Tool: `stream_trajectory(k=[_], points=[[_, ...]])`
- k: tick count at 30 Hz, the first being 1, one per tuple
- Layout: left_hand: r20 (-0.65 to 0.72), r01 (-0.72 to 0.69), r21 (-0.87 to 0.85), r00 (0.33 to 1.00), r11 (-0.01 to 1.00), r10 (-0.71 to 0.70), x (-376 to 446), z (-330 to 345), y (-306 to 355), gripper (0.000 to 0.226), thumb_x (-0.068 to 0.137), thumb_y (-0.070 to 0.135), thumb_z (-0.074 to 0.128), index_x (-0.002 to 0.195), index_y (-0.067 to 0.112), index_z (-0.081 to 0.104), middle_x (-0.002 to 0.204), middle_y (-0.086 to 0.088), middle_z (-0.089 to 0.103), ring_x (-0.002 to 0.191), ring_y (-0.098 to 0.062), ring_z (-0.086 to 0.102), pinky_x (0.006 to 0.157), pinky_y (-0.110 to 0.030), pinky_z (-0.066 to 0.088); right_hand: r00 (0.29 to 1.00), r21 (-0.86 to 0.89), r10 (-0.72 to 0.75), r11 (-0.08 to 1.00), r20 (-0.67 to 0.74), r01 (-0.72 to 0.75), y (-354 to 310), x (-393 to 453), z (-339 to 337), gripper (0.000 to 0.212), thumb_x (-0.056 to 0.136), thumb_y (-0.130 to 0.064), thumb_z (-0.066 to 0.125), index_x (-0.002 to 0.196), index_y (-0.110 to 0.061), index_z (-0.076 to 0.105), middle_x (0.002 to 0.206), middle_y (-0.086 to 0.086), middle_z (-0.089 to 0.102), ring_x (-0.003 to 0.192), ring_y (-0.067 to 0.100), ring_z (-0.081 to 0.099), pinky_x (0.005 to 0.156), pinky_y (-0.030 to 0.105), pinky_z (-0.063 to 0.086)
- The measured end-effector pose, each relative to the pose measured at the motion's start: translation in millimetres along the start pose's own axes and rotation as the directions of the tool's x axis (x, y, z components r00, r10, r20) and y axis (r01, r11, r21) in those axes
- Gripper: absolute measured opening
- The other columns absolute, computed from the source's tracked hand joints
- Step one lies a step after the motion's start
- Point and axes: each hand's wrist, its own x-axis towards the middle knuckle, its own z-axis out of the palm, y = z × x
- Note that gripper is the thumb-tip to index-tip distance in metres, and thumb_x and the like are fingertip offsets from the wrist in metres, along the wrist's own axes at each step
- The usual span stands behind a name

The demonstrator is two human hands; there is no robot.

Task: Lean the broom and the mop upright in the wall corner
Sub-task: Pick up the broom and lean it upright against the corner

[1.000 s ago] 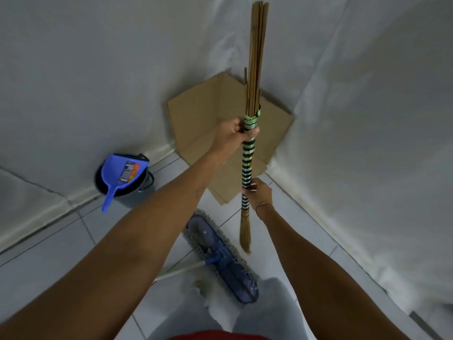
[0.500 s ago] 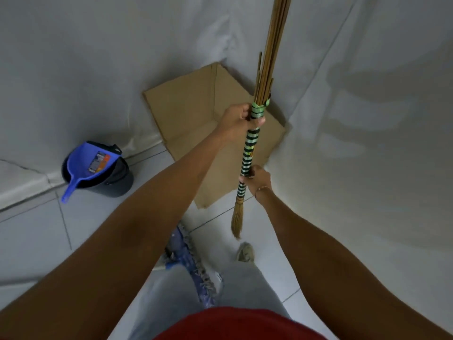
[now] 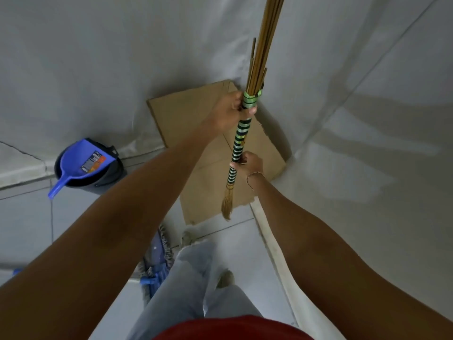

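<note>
White corner, hands [image 3: 229,111] gripping broom [image 3: 239,141]

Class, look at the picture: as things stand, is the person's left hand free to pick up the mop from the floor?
Probably not yet. The left hand is closed on the broom, as is the right hand. The mop lies low by the legs, partly hidden.

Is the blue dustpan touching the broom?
Apart. The head view shows the blue dustpan resting in the dark bucket by the left wall, with bare floor between it and the broom.
</note>
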Motion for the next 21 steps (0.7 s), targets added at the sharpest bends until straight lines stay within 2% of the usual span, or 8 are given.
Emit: stream_trajectory(k=[2, 4, 8, 12, 15, 18, 21], points=[[-0.008, -0.024, 0.035, 1.000, 0.999, 0.024, 19, -17, 5, 0.026, 0.087, 0.003, 0.062, 0.110, -0.008, 0.060, 0.094, -0.004, 0.062, 0.085, -0.007, 0.060, 0.073, -0.005, 0.047, 1.000, -0.007, -0.010, 1.000, -0.005, 0.010, -14, 23, 1, 0.034, 0.077, -0.017, 0.075, 0.102, 0.003, 0.066, 0.108, 0.019, 0.071, 0.102, 0.030, 0.066, 0.086, 0.030, 0.049], [0.004, -0.031, 0.090, 1.000, 0.995, 0.030, 41, -30, 2, 0.027, 0.087, 0.006, 0.062, 0.110, -0.007, 0.060, 0.094, -0.007, 0.062, 0.089, -0.014, 0.059, 0.076, -0.008, 0.046, 1.000, -0.002, -0.001, 1.000, -0.020, 0.001, -26, 48, 6, 0.034, 0.076, -0.017, 0.076, 0.101, 0.004, 0.066, 0.107, 0.019, 0.071, 0.101, 0.031, 0.066, 0.085, 0.030, 0.049], [0.003, -0.008, 0.105, 1.000, 0.994, 0.008, 89, -49, -17, 0.028, 0.086, 0.007, 0.063, 0.109, -0.010, 0.060, 0.103, -0.029, 0.067, 0.099, -0.038, 0.065, 0.095, -0.043, 0.052, 1.000, 0.000, 0.023, 1.000, -0.003, -0.023, -43, 98, 18, 0.035, 0.077, -0.017, 0.075, 0.104, 0.004, 0.065, 0.109, 0.020, 0.071, 0.104, 0.032, 0.065, 0.088, 0.031, 0.049], [-0.035, 0.009, 0.187, 0.999, 0.982, -0.003, 145, -58, -48, 0.026, 0.086, 0.015, 0.063, 0.103, -0.005, 0.062, 0.096, -0.028, 0.066, 0.090, -0.033, 0.064, 0.092, -0.054, 0.051, 0.999, 0.005, 0.052, 0.999, 0.012, -0.052, -46, 157, 29, 0.034, 0.077, -0.017, 0.075, 0.102, 0.004, 0.066, 0.106, 0.019, 0.072, 0.101, 0.031, 0.066, 0.088, 0.030, 0.049], [-0.063, 0.045, 0.201, 0.997, 0.979, -0.033, 194, -61, -84, 0.022, 0.084, 0.012, 0.064, 0.098, -0.005, 0.061, 0.096, -0.029, 0.064, 0.094, -0.041, 0.063, 0.091, -0.057, 0.050, 0.997, -0.007, 0.067, 0.998, 0.043, -0.067, -39, 213, 40, 0.032, 0.075, -0.019, 0.076, 0.100, 0.000, 0.067, 0.104, 0.016, 0.073, 0.099, 0.029, 0.067, 0.084, 0.028, 0.049], [-0.152, 0.133, 0.142, 0.982, 0.981, -0.111, 243, -63, -125, 0.026, 0.081, 0.000, 0.067, 0.103, -0.013, 0.061, 0.101, -0.035, 0.064, 0.098, -0.046, 0.062, 0.092, -0.058, 0.048, 0.994, -0.044, 0.086, 0.996, 0.071, -0.083, -26, 275, 55, 0.033, 0.074, -0.023, 0.076, 0.100, -0.004, 0.069, 0.102, 0.013, 0.074, 0.097, 0.028, 0.068, 0.082, 0.029, 0.051], [-0.180, 0.206, 0.137, 0.967, 0.969, -0.180, 290, -62, -167, 0.031, 0.081, 0.004, 0.068, 0.109, -0.008, 0.063, 0.107, -0.029, 0.067, 0.103, -0.041, 0.064, 0.095, -0.056, 0.049, 0.986, -0.053, 0.121, 0.992, 0.110, -0.116, -11, 337, 75, 0.032, 0.072, -0.023, 0.076, 0.097, -0.004, 0.070, 0.098, 0.013, 0.075, 0.095, 0.028, 0.069, 0.084, 0.031, 0.053]])
